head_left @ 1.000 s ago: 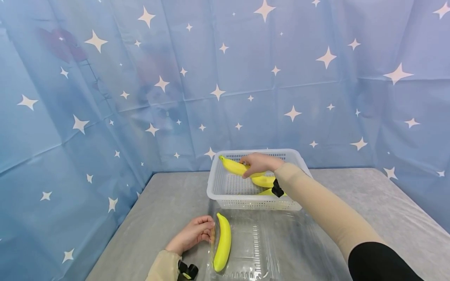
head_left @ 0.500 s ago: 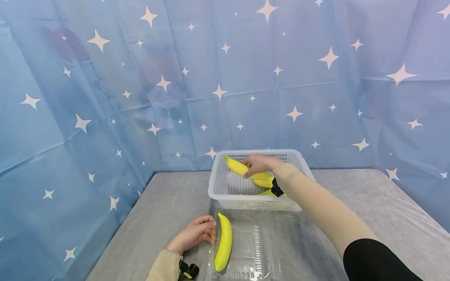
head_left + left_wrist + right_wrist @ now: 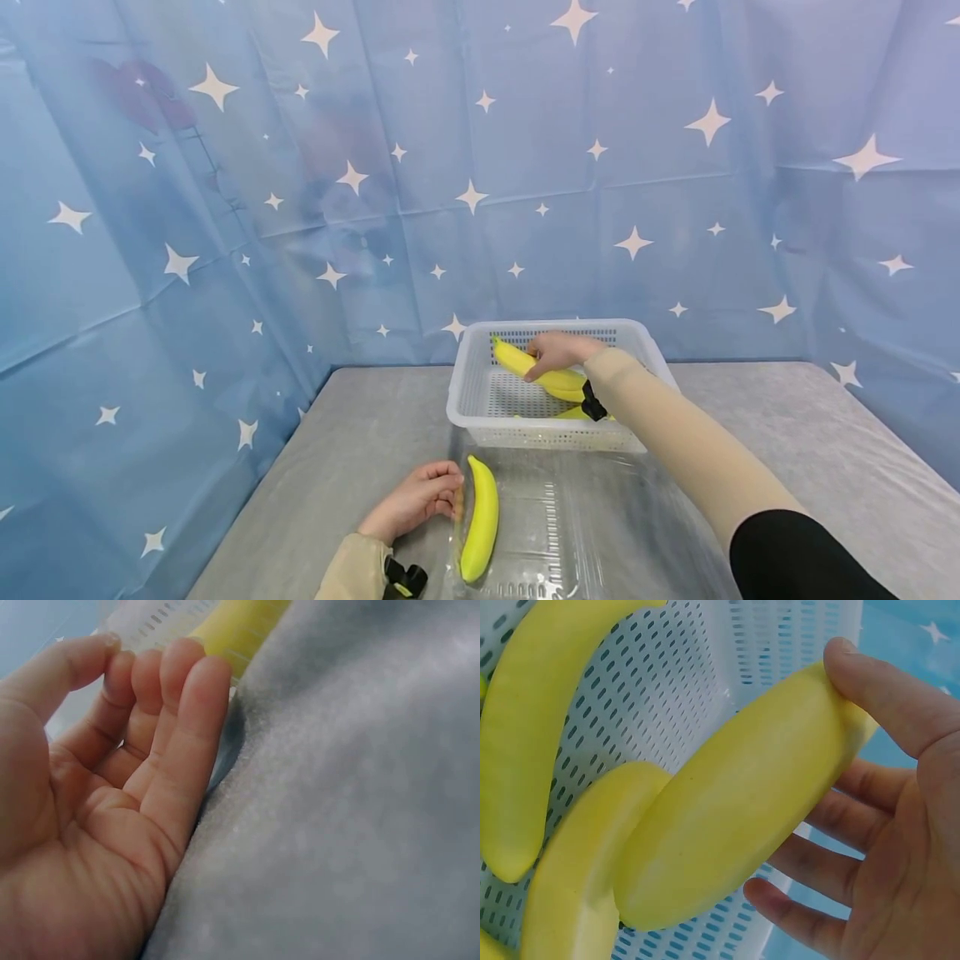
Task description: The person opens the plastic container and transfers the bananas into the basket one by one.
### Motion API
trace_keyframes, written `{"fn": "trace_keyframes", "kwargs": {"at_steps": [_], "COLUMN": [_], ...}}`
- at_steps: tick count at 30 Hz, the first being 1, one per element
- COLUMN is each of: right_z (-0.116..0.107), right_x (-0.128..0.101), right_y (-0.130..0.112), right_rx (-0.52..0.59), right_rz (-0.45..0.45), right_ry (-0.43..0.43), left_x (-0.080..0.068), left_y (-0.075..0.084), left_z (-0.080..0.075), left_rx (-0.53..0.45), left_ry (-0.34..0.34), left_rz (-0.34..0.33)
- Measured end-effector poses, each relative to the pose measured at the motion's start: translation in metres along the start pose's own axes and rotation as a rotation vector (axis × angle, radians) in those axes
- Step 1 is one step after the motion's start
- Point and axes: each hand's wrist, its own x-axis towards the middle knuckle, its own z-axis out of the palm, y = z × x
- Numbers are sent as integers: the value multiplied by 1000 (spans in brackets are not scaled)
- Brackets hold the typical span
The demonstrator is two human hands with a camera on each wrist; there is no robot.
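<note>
Picking stage: right hand (image 3: pixel 558 350) in the basket (image 3: pixel 468 392) at frame centre, fingers (image 3: pixel 870 690) clamped on a banana (image 3: pixel 536 371). Left hand (image 3: pixel 412 500), fingers loosely curled, steadying the tray (image 3: pixel 570 533) below, one banana (image 3: pixel 482 517) inside. Next, probably: lift clear, lay beside that one.

The banana (image 3: pixel 735 802) in the right hand (image 3: pixel 557 352) has a smooth, matt yellow skin with a waxy look. The basket (image 3: pixel 480 367) is white plastic, perforated with small slots. The tray (image 3: pixel 570 533) is thin clear plastic, glossy, with ribbed ridges that catch the light. The counter (image 3: pixel 360 825) wears a grey cloth, soft and slightly fuzzy. The backdrop (image 3: pixel 225 208) is a blue sheet with creases and a faint sheen.
</note>
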Motion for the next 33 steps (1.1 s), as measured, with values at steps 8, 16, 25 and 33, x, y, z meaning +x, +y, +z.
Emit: {"fn": "trace_keyframes", "kwargs": {"at_steps": [8, 16, 25, 33], "right_z": [2, 3, 9, 19], "right_x": [8, 12, 20, 23], "right_y": [1, -1, 2, 7], "right_rx": [-20, -48, -58, -6], "right_rz": [28, -7, 23, 57], "right_ry": [-52, -55, -58, -54], "left_x": [0, 0, 1, 1], "left_y": [1, 0, 0, 0], "left_z": [1, 0, -1, -1], "left_rx": [-16, -16, -4, 3], "left_ry": [-15, -19, -22, -21], "left_rz": [5, 4, 2, 1]}}
